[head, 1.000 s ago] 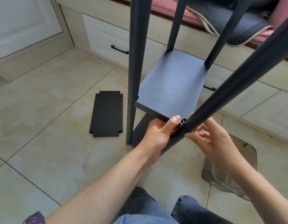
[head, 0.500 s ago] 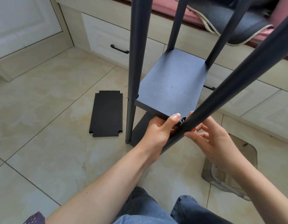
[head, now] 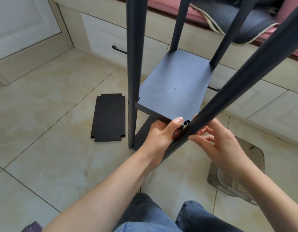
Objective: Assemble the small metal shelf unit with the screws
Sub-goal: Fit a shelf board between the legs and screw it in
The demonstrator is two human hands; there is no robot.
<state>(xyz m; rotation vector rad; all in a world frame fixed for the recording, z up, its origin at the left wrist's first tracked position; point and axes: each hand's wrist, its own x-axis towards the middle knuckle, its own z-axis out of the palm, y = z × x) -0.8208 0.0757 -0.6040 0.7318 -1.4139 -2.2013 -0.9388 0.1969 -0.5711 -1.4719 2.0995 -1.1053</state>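
Note:
A dark grey metal shelf unit stands on the tiled floor, with several round posts and a flat shelf panel point(head: 175, 87) fixed between them. My left hand point(head: 159, 133) grips the near right corner of that panel, thumb on top beside its corner notch. My right hand point(head: 216, 144) pinches something small at the near right post point(head: 242, 77), level with the notch; the pinched item is hidden behind the post. A lower panel lies under the shelf, mostly hidden. A loose black shelf panel point(head: 108, 118) lies flat on the floor to the left.
A clear plastic container point(head: 245, 181) sits on the floor under my right forearm. Cream drawers with dark handles point(head: 119, 50) line the back, topped by a pink cushion and grey fabric point(head: 232, 15). My knees in jeans point(head: 153, 218) are at the bottom edge.
The shelf panel's near right corner and the post have shifted slightly; both hands stay at the same joint, with the right fingers working at the post.

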